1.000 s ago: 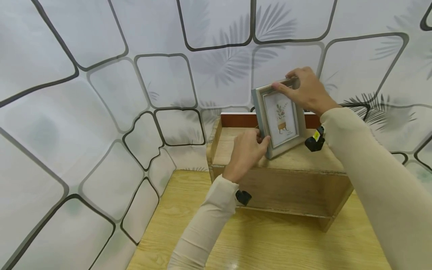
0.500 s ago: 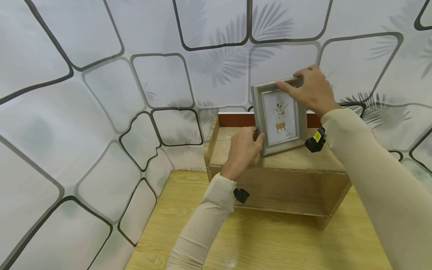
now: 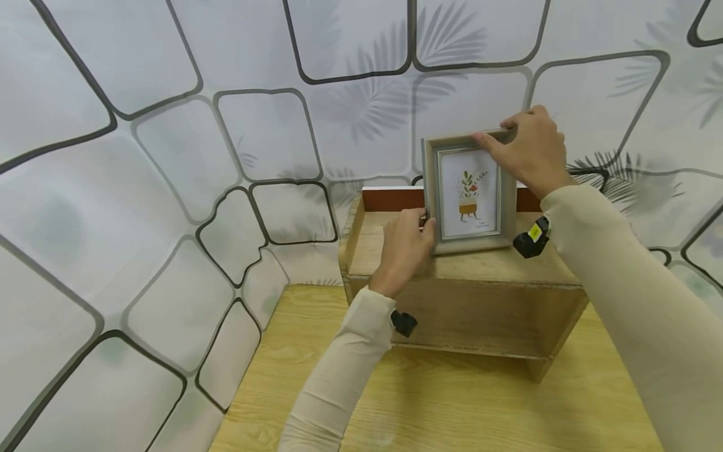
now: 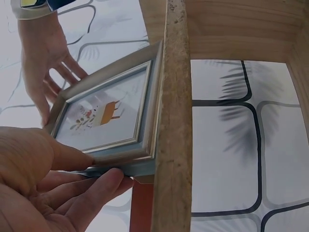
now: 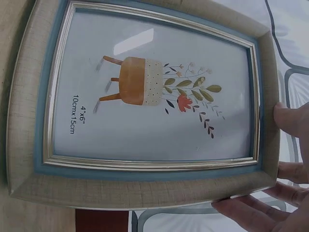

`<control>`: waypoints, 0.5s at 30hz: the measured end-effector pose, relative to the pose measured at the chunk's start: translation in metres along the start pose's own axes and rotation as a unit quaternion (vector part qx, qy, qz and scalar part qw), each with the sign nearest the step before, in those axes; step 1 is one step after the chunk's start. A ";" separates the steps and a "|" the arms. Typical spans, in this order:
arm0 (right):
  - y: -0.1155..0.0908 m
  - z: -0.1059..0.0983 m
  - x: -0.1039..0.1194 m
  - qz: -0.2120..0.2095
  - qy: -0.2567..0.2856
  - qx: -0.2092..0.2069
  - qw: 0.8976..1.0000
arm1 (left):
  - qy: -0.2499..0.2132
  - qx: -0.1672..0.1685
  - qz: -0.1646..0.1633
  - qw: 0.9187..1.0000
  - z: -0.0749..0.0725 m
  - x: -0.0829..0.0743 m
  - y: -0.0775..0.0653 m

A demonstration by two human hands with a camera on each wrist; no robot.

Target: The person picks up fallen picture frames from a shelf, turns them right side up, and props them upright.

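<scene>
A picture frame (image 3: 469,194) with a beige and blue border stands upright on top of the small wooden shelf (image 3: 463,269). Behind its glass is a print of a potted plant on legs. My left hand (image 3: 403,248) pinches its lower left side; in the left wrist view the thumb (image 4: 72,157) lies along the border and the fingers go round the side. At the top right corner my right hand (image 3: 533,150) grips the frame, thumb in front. Its other fingers (image 5: 256,212) reach behind the frame in the right wrist view, partly hidden.
A reddish-brown strip (image 3: 392,200) runs along the shelf's back edge. The shelf stands on a yellow wood-grain surface (image 3: 429,402). Patterned wall covering (image 3: 271,138) rises close behind and to the left. An open compartment (image 3: 469,320) lies below the shelf top.
The picture frame has turned from an angled, tilted pose to face more squarely forward, its lower left corner shifting back and left. Both hands have kept their hold.
</scene>
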State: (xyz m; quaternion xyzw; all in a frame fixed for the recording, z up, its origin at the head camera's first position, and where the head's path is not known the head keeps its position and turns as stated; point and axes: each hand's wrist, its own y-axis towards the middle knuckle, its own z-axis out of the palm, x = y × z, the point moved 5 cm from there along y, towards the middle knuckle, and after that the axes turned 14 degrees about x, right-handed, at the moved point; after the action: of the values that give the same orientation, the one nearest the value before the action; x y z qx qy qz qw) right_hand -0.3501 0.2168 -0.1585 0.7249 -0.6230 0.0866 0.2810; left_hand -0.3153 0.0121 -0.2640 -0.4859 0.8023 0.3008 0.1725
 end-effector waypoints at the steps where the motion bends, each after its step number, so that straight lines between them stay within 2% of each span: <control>1: -0.001 0.000 0.000 0.002 0.000 -0.003 1.000 | 0.002 -0.002 -0.001 1.000 0.000 0.000 0.000; 15: -0.010 -0.003 0.000 0.025 -0.019 -0.036 0.999 | 0.026 -0.017 -0.002 0.999 0.002 0.001 0.004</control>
State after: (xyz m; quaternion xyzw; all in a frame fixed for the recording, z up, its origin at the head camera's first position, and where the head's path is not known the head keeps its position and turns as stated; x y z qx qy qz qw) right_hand -0.3403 0.2190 -0.1592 0.7000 -0.6490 0.0574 0.2924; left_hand -0.3192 0.0145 -0.2647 -0.4986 0.8001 0.3012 0.1436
